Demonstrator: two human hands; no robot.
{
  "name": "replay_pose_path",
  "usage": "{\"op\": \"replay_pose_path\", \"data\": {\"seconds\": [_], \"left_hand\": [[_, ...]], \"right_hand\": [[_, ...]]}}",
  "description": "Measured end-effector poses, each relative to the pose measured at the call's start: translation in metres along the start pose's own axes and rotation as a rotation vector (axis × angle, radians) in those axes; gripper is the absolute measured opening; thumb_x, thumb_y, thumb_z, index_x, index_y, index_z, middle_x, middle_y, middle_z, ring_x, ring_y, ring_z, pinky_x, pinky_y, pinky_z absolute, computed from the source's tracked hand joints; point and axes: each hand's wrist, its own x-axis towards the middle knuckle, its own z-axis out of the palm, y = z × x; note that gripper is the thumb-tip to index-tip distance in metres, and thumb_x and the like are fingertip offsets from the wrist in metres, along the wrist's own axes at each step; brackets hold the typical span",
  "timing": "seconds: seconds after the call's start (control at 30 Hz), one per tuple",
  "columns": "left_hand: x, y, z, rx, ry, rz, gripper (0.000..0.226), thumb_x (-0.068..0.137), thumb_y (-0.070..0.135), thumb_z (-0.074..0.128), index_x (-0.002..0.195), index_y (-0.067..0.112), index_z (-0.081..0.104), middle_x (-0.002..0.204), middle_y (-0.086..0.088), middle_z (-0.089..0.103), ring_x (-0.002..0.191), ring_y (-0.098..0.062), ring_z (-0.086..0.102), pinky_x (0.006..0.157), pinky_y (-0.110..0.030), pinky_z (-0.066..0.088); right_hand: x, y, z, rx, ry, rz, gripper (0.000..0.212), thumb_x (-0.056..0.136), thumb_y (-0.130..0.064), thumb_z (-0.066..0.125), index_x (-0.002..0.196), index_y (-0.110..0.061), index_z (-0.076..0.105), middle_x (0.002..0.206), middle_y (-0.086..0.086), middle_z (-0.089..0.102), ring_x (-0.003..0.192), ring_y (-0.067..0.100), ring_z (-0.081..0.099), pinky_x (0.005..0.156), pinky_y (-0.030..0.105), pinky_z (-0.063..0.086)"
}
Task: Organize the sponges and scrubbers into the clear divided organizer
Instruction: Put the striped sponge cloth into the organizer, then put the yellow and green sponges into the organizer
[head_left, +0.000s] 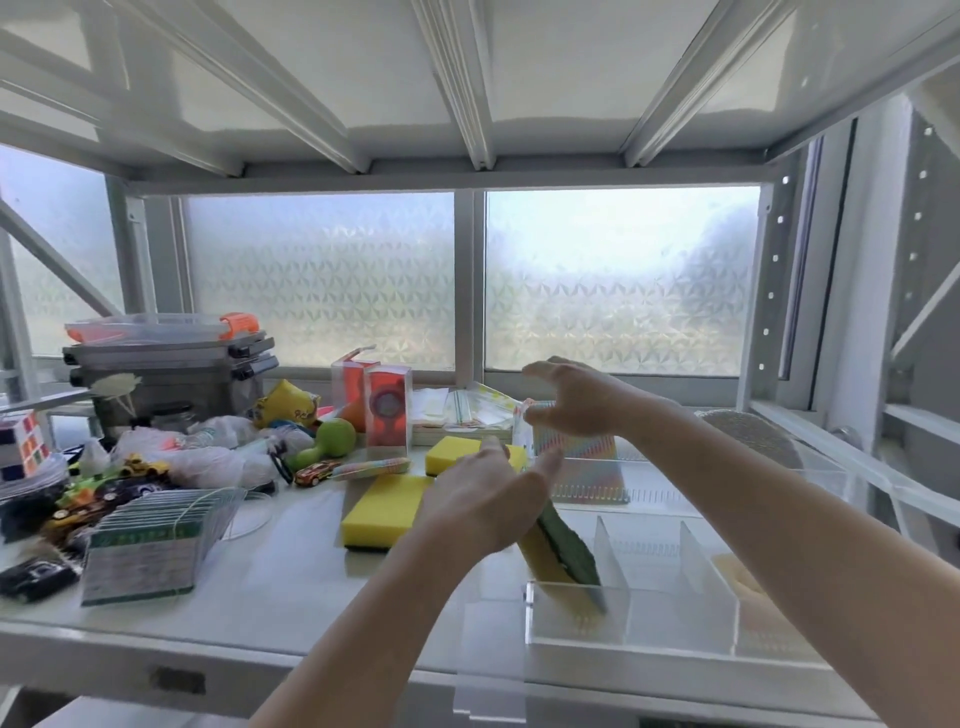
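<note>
Head view: only camera; wide-angle, slightly blurred
Sponge in hand: yellow sponge with green scrub face (563, 556), standing tilted on edge in the near-left compartment of the clear divided organizer (644, 631)
Left hand: left hand (485, 499) clamped on that sponge's top edge, thumb toward the far right, fingers curled over
Right hand: right hand (569, 400) fingers spread, closed on the top of a striped rainbow scrubber pack (576, 452) standing at the organizer's far-left end
Loose sponges: near yellow sponge (384, 512) flat on the shelf (291, 587) left of the organizer; far yellow sponge (467, 454) just beyond it; both dark pad down
Other scrubber: flat striped scrubber (370, 467) left of the far sponge
Organizer fill: pale item in the near-right compartment, probably another sponge, too washed out to tell
Handling: foam looks light and soft, would squash under a hard pinch; scrub face rough, likely low slip risk; not fragile
Grip point: take loose sponges across the long edges, thumb one side, fingers the other, then turn on edge to fit between dividers
Risk: thin clear dividers (613, 561) may shift if a sponge is forced in
Clutter: toy cars, Rubik's cube (23, 441), bags on the far left; not part of the job
</note>
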Motion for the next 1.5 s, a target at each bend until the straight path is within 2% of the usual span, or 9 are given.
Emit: {"op": "replay_pose_path", "data": {"seconds": [0.13,0.27,0.4,0.53,0.67,0.87,1.03,1.33,1.5], "left_hand": [[0.003,-0.027,-0.028,0.000,0.110,-0.033,0.064,0.089,0.058,0.038,0.138,0.016,0.043,0.139,-0.007,0.052,0.125,-0.025,0.048,0.101,-0.038,0.040],[0.004,-0.071,-0.047,0.074,0.168,-0.084,0.025,0.087,0.038,0.053,0.101,0.019,0.060,0.114,-0.003,0.067,0.101,-0.019,0.058,0.086,-0.030,0.046],[0.002,-0.104,-0.048,0.130,0.172,-0.138,0.012,0.087,0.024,0.055,0.083,0.016,0.061,0.098,-0.007,0.070,0.085,-0.019,0.057,0.078,-0.029,0.047],[0.022,-0.120,-0.039,0.124,0.171,-0.205,0.041,0.086,0.042,0.054,0.117,0.015,0.054,0.123,-0.004,0.059,0.113,-0.020,0.053,0.091,-0.030,0.044],[0.047,-0.117,-0.027,0.189,0.119,-0.242,0.087,0.082,0.060,0.050,0.148,0.009,0.023,0.152,-0.010,0.034,0.139,-0.024,0.035,0.108,-0.035,0.036],[0.075,-0.115,-0.008,0.322,0.064,-0.300,0.106,0.076,0.067,0.052,0.150,0.008,0.006,0.143,-0.010,0.047,0.130,-0.025,0.045,0.095,-0.033,0.044],[0.083,-0.120,-0.005,0.390,0.068,-0.280,0.109,0.075,0.061,0.058,0.151,0.008,0.000,0.142,-0.009,0.048,0.131,-0.027,0.044,0.098,-0.033,0.043],[0.072,-0.119,-0.010,0.254,0.046,-0.298,0.112,0.071,0.054,0.066,0.148,0.003,0.004,0.144,-0.012,0.044,0.132,-0.029,0.041,0.101,-0.032,0.040],[0.055,-0.105,-0.026,0.161,0.123,-0.231,0.121,0.076,0.049,0.068,0.150,0.006,-0.017,0.153,-0.015,0.031,0.135,-0.031,0.040,0.104,-0.035,0.038]], "right_hand": [[-0.007,-0.027,-0.015,0.012,0.069,-0.098,0.061,0.086,-0.033,0.062,0.141,-0.014,0.043,0.143,0.005,0.050,0.130,0.020,0.046,0.107,0.033,0.036],[-0.014,-0.059,-0.021,0.027,0.002,-0.177,0.038,0.086,-0.027,0.063,0.122,-0.013,0.062,0.111,0.005,0.069,0.091,0.014,0.060,0.089,0.031,0.049],[-0.013,-0.079,-0.011,-0.031,-0.095,-0.220,0.030,0.088,-0.027,0.063,0.114,-0.012,0.067,0.108,0.005,0.070,0.087,0.012,0.055,0.086,0.031,0.050],[0.012,-0.082,0.008,-0.107,-0.170,-0.160,0.041,0.085,-0.032,0.065,0.122,-0.014,0.061,0.121,0.004,0.064,0.105,0.017,0.056,0.091,0.031,0.045],[0.047,-0.077,0.033,-0.243,-0.291,-0.053,0.064,0.082,-0.040,0.066,0.136,-0.011,0.047,0.134,0.007,0.054,0.123,0.025,0.049,0.100,0.033,0.043],[0.084,-0.064,0.069,-0.434,-0.473,0.077,0.078,0.077,-0.054,0.066,0.136,-0.010,0.042,0.134,0.008,0.054,0.118,0.029,0.054,0.093,0.037,0.047],[0.094,-0.066,0.082,-0.540,-0.583,0.091,0.073,0.079,-0.059,0.059,0.132,-0.009,0.050,0.133,0.009,0.054,0.116,0.029,0.056,0.090,0.038,0.047],[0.083,-0.063,0.059,-0.160,-0.271,0.056,0.082,0.076,-0.048,0.069,0.139,-0.008,0.035,0.133,0.010,0.051,0.118,0.029,0.052,0.093,0.036,0.047],[0.064,-0.062,0.020,0.080,-0.048,0.006,0.092,0.076,-0.043,0.073,0.144,-0.010,0.019,0.128,0.013,0.052,0.112,0.030,0.054,0.085,0.039,0.051]]}}
